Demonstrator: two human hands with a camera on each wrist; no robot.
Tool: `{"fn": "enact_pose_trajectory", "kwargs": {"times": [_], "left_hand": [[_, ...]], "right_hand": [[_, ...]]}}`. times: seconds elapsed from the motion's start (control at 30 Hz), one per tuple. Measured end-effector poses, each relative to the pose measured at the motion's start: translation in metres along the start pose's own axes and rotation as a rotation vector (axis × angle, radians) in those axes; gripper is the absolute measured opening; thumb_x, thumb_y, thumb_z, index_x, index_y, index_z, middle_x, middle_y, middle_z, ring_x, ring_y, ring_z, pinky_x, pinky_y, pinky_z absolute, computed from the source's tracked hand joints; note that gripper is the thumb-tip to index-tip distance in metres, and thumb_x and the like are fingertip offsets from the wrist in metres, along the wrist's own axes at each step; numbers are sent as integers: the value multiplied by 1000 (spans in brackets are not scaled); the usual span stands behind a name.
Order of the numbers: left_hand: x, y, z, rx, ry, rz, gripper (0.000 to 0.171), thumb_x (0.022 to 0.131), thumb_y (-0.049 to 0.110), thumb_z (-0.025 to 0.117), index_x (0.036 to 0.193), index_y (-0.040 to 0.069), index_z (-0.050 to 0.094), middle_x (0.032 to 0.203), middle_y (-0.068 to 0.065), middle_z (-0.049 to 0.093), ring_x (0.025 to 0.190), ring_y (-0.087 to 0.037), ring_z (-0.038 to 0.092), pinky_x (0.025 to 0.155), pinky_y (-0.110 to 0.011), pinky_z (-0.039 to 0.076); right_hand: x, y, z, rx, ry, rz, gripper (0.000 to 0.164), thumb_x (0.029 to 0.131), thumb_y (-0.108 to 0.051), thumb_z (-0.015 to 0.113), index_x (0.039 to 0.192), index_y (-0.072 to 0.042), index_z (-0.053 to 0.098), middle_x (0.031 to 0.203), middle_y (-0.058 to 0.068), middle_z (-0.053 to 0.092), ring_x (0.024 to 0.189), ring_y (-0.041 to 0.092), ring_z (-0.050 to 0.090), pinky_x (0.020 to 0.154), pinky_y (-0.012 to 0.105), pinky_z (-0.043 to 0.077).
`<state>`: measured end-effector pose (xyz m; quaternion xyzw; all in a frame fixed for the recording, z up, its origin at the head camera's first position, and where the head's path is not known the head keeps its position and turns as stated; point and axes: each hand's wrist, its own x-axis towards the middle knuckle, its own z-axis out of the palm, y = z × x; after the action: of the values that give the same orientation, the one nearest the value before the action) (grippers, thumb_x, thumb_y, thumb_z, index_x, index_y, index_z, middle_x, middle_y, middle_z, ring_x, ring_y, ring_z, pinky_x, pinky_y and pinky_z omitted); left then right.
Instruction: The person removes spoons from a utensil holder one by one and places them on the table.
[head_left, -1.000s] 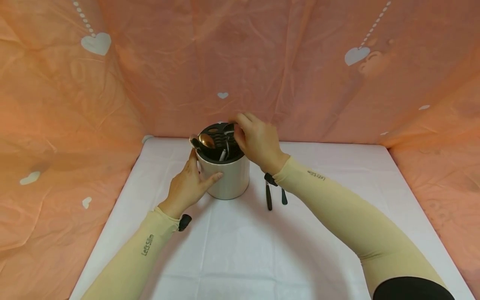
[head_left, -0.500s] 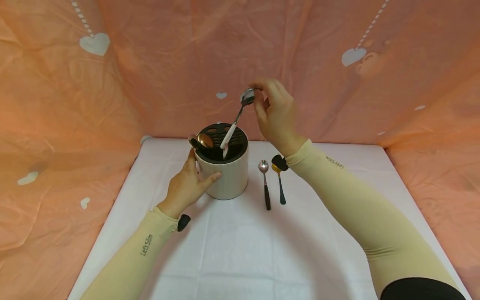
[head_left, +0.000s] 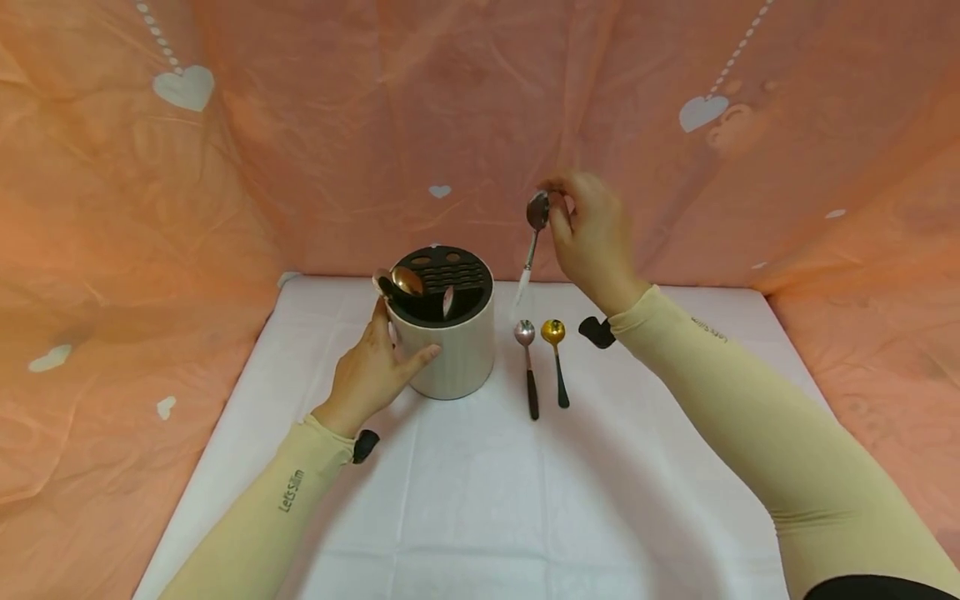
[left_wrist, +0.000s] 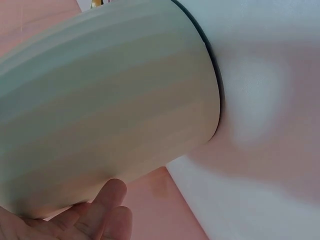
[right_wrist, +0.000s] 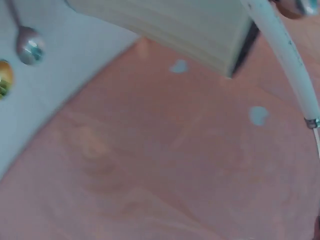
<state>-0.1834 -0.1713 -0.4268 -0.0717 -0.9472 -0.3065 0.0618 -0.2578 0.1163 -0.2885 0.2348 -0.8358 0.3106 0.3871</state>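
Note:
A white utensil holder (head_left: 455, 358) with a black slotted top stands on the table. My left hand (head_left: 366, 367) holds its left side, thumb across the front; in the left wrist view, fingertips (left_wrist: 112, 192) touch the ribbed wall. To the right of the holder, my right hand (head_left: 596, 237) pinches a spoon (head_left: 537, 211) by its bowl. Its white handle (right_wrist: 285, 55) hangs downward, above the back of the table. A copper-coloured spoon (head_left: 407, 282) and a small pinkish utensil end (head_left: 447, 302) stick out of the holder.
Two spoons lie side by side right of the holder: a silver one (head_left: 525, 333) with a dark handle and a gold one (head_left: 553, 332) with a dark green handle. A pink-orange curtain (head_left: 337, 167) surrounds the white-covered table (head_left: 465, 500).
My right hand has lifted the white-handled spoon out of the holder and carried it to the right. The two lying spoons have come into full view. My left hand stays on the holder.

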Motion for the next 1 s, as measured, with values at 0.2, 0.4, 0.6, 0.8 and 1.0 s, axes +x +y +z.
{"fn": "enact_pose_trajectory", "kwargs": {"times": [0.2,0.4,0.6,0.8,1.0], "left_hand": [[0,0,-1,-7,-9,4,114,86,74,58,160,17,-7,157,-20,31,106,-41,63,70,-55,50],[-1,1,-3,2,-10,-2,114,86,73,57,160,15,-7,155,-21,34,101,-41,64,69,-55,50],[-1,0,-2,-11,-5,5,114,86,73,59,160,18,-8,157,-19,32,104,-40,64,70,-55,50],[1,-1,0,-14,12,28,114,87,70,60,160,17,-8,157,-20,31,109,-42,61,70,-56,50],[1,-1,-1,-16,8,16,115,86,71,60,160,15,-8,157,-21,31,113,-43,60,73,-58,50]], "right_hand": [[-29,24,0,25,-199,150,20,96,-1,53,105,-4,70,102,9,71,59,21,51,58,34,37],[-55,42,-5,8,-391,277,22,97,-4,50,111,-8,68,102,11,69,59,21,49,56,36,37],[-75,56,-10,-9,-491,356,23,99,-7,50,114,-13,66,107,11,67,71,25,55,58,38,40],[-92,70,-15,-36,-524,367,21,99,-7,51,112,-14,67,108,9,68,58,23,51,54,39,39],[-104,81,-21,-81,-649,364,24,99,-4,50,112,-18,64,101,10,68,63,23,52,55,38,39]]}}
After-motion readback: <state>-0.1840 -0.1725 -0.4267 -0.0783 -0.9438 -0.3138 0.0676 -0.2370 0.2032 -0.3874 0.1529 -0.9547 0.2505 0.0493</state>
